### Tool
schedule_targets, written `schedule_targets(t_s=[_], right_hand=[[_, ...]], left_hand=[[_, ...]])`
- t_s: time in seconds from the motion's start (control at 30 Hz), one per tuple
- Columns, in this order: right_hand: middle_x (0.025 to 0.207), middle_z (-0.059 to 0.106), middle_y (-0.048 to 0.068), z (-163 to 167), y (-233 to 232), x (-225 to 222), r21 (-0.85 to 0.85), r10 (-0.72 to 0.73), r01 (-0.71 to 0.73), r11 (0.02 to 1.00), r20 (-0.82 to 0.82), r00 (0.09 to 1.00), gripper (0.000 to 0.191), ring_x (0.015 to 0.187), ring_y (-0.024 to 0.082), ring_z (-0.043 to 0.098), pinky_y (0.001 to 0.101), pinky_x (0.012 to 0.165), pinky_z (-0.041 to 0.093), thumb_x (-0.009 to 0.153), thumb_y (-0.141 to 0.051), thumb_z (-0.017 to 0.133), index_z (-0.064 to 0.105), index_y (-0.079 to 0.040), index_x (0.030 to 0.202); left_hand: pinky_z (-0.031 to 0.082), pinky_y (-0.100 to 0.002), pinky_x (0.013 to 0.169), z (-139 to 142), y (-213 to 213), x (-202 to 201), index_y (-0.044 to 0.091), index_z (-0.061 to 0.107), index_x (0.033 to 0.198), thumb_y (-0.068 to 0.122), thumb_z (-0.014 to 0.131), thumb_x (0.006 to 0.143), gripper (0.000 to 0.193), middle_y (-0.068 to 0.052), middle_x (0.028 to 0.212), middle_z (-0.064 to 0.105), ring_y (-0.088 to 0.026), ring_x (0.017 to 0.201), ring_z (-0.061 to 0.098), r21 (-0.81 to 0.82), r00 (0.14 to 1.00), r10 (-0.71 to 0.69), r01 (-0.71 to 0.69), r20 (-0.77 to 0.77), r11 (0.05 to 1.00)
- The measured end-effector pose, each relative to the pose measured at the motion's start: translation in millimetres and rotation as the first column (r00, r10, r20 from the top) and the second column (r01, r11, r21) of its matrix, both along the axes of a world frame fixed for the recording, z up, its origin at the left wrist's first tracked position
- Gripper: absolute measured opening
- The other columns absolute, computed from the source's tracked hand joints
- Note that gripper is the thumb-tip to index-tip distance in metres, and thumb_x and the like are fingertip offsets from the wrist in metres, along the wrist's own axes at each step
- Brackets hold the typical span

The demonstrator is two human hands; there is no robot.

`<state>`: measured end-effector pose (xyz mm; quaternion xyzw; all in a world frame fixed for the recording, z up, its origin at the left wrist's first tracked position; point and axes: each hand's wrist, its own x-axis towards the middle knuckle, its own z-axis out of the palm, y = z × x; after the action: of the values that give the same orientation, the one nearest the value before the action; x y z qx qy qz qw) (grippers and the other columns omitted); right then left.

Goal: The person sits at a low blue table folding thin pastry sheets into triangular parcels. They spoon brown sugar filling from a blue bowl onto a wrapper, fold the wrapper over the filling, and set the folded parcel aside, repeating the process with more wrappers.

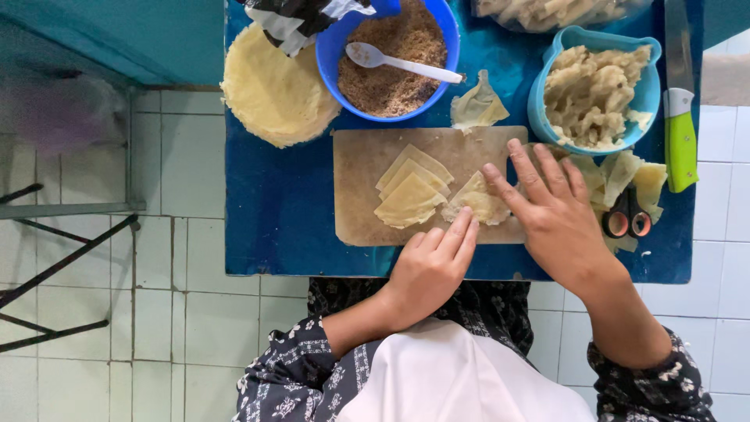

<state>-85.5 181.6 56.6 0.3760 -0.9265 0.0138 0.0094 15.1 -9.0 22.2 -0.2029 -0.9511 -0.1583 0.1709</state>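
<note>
A wooden cutting board (359, 187) lies on a small blue table (273, 234). On it sit several folded triangular pastry pieces (410, 191). My left hand (433, 262) presses its fingertips on the near edge of a pale folded pastry wrapper (478, 202). My right hand (551, 203) lies flat with fingers spread, its index finger on the wrapper's right side. Neither hand grips anything.
A stack of round pastry sheets (269, 90) lies at the back left. A blue bowl (449, 23) holds brown crumbly filling and a white spoon (398, 62). A light-blue container (648, 86) holds pastry scraps. Scissors (626, 219) and a green-handled knife (680, 117) lie at the right.
</note>
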Motion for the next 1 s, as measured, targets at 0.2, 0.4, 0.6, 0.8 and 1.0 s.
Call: schedule_targets(t_s=[0.2,0.4,0.6,0.8,1.0], right_hand=[[0.166,0.036,0.009,-3.6,-2.4,3.1,0.055,0.025,-0.025,0.998,-0.002,1.000,0.075,0.150,0.034,0.034,0.0529,0.122,0.024,0.087,-0.003,0.055,0.047,-0.026,0.157],[0.168,0.037,0.009,0.9,1.2,6.7,0.037,-0.014,0.017,0.999,-0.068,0.998,0.066,0.153,0.034,0.034,0.0558,0.124,0.021,0.096,-0.008,0.055,0.047,-0.025,0.159],[0.167,0.041,0.005,-1.0,4.8,10.6,0.240,0.073,-0.002,0.971,-0.288,0.955,0.059,0.153,0.029,0.036,0.0530,0.125,0.019,0.096,-0.009,0.057,0.058,-0.026,0.152],[0.165,0.045,0.012,11.1,32.4,-8.3,0.263,-0.091,0.269,0.927,-0.538,0.838,0.043,0.153,0.032,0.038,0.0511,0.126,0.023,0.105,-0.012,0.060,0.065,-0.016,0.148],[0.152,0.054,0.014,24.9,24.8,1.8,0.161,-0.093,0.168,0.973,-0.390,0.916,0.043,0.143,0.033,0.045,0.0505,0.119,0.031,0.087,-0.007,0.067,0.068,-0.011,0.130]], left_hand=[[0.050,-0.031,0.073,1.7,1.1,-0.7,-0.002,0.066,0.131,0.015,0.063,0.084,0.050,-0.017,0.140,0.064,-0.018,0.084,0.061,-0.012,1.000,0.006,-0.006,0.016,1.000],[0.052,-0.031,0.073,3.6,0.5,-1.8,-0.003,0.062,0.136,0.014,0.064,0.088,0.051,-0.018,0.138,0.065,-0.019,0.085,0.064,0.082,1.000,0.001,-0.001,0.004,0.997],[0.055,-0.032,0.076,0.0,3.7,-10.3,0.000,0.060,0.136,0.011,0.066,0.086,0.050,-0.013,0.131,0.068,-0.020,0.088,0.065,0.152,0.998,0.037,-0.044,0.050,0.987],[0.057,-0.031,0.075,1.2,12.1,-27.9,0.009,0.061,0.119,0.007,0.065,0.087,0.032,-0.003,0.106,0.064,-0.020,0.094,0.068,0.259,0.973,0.195,-0.221,0.124,0.940],[0.056,-0.029,0.056,7.9,21.5,-37.4,0.010,0.057,0.098,0.030,0.071,0.091,0.025,-0.006,0.096,0.059,-0.019,0.079,0.069,0.023,0.902,0.393,-0.403,0.181,0.915]])
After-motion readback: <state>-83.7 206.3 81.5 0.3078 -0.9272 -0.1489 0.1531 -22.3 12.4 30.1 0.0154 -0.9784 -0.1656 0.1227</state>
